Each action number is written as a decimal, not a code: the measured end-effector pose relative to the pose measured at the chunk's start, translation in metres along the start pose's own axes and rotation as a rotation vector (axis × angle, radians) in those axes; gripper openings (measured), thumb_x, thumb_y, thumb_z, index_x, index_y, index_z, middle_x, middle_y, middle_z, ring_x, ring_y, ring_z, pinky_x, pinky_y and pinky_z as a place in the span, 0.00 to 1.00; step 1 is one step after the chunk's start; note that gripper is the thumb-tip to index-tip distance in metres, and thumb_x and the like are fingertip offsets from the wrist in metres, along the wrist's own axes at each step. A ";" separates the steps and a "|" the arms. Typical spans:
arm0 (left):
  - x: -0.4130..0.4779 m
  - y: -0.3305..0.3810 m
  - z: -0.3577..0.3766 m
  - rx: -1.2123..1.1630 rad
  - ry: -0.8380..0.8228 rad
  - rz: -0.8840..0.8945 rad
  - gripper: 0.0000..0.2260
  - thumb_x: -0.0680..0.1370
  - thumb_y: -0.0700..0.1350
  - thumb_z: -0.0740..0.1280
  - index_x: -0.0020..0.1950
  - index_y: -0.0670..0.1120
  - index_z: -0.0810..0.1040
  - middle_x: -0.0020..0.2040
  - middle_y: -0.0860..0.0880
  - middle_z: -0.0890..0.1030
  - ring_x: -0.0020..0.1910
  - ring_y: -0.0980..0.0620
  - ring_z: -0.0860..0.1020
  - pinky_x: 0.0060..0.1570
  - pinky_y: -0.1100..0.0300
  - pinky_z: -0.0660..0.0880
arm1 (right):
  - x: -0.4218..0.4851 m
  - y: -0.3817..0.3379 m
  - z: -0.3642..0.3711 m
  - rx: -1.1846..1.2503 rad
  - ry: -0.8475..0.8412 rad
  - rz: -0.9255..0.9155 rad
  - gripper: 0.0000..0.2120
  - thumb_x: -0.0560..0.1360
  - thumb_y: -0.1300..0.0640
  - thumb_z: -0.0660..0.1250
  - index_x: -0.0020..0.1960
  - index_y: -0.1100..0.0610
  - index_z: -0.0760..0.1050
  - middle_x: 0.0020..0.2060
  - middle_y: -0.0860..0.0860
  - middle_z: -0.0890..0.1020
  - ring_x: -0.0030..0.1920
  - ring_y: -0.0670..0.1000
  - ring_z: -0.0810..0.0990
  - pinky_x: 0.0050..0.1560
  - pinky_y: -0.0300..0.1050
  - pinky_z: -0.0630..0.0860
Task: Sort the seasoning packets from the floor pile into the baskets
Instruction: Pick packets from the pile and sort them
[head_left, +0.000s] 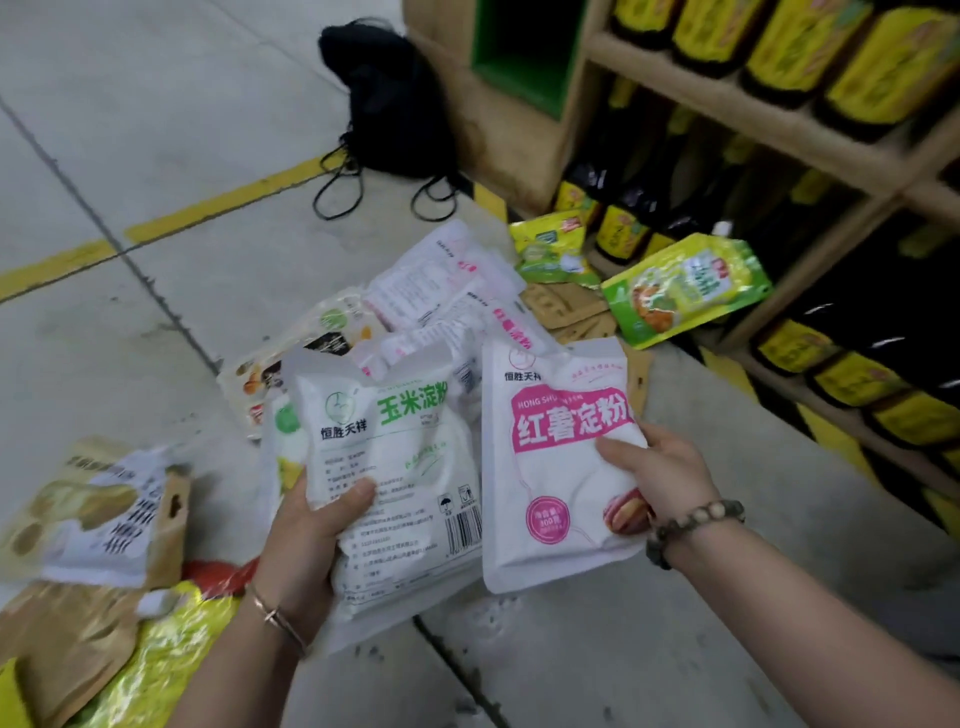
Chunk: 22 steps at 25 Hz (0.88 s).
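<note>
Grey concrete floor (156, 130), smooth and jointed, crossed by a yellow painted line (223, 200); wooden shelving (779, 130) along its right edge, stocked with dark bottles with yellow labels (852, 67).

Item 1: white plastic packet with green lettering (405, 467), soft and powder-filled, printed back panel with barcode. Gripped by the left hand (306, 540), thumb on the face and fingers curled behind, above the floor's near edge.

Item 2: white glossy packet with a pink band (550, 467), flat-sealed top and bulging middle. Pinched at its right side by the right hand (665, 478), just beside item 1.

Item 3: floor pile of loose packets (447, 296), mostly white film with pink print, overlapping, towards the shelving.

Item 4: bright green spouted pouch (680, 291), leaning at the foot of the shelving.

Item 5: brown kraft-paper bags (67, 639), crinkled, at the floor's near left corner.

Item 6: black fabric bag with cords (389, 104), at the far edge by the shelving.

Baskets: not in view.

Handling note: the two held packets look like different kinds, so each likely belongs in its own basket. Grip the filled body, not the slick sealed edge; powder shifts and the film slips.
</note>
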<state>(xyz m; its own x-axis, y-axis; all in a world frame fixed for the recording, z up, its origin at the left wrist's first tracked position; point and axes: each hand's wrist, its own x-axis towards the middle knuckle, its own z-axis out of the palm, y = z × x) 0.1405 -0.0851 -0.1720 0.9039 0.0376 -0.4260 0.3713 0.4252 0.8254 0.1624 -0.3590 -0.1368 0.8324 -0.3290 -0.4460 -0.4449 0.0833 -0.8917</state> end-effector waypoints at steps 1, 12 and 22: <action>-0.001 0.002 0.009 0.006 -0.022 0.005 0.17 0.66 0.38 0.66 0.55 0.43 0.78 0.48 0.42 0.84 0.43 0.43 0.83 0.33 0.54 0.79 | -0.005 -0.010 -0.008 0.014 0.000 -0.038 0.07 0.72 0.67 0.68 0.46 0.56 0.80 0.36 0.51 0.85 0.35 0.51 0.84 0.29 0.40 0.77; -0.034 0.032 0.118 0.082 -0.251 0.120 0.17 0.66 0.38 0.67 0.55 0.44 0.79 0.46 0.43 0.84 0.43 0.43 0.83 0.33 0.55 0.79 | -0.059 -0.076 -0.097 0.012 0.150 -0.256 0.10 0.72 0.68 0.68 0.46 0.54 0.79 0.38 0.51 0.85 0.37 0.52 0.84 0.35 0.44 0.81; -0.082 0.087 0.243 0.059 -0.447 0.312 0.09 0.74 0.35 0.65 0.51 0.44 0.80 0.43 0.45 0.85 0.39 0.46 0.84 0.31 0.57 0.79 | -0.110 -0.172 -0.188 -0.105 0.391 -0.447 0.07 0.74 0.64 0.68 0.46 0.53 0.79 0.42 0.51 0.84 0.41 0.53 0.83 0.42 0.49 0.80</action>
<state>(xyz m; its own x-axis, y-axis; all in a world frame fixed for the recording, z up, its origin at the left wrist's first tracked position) 0.1498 -0.2706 0.0251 0.9704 -0.2395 0.0307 0.0706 0.4031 0.9124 0.0849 -0.5140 0.0806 0.7719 -0.6338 0.0493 -0.1265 -0.2292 -0.9651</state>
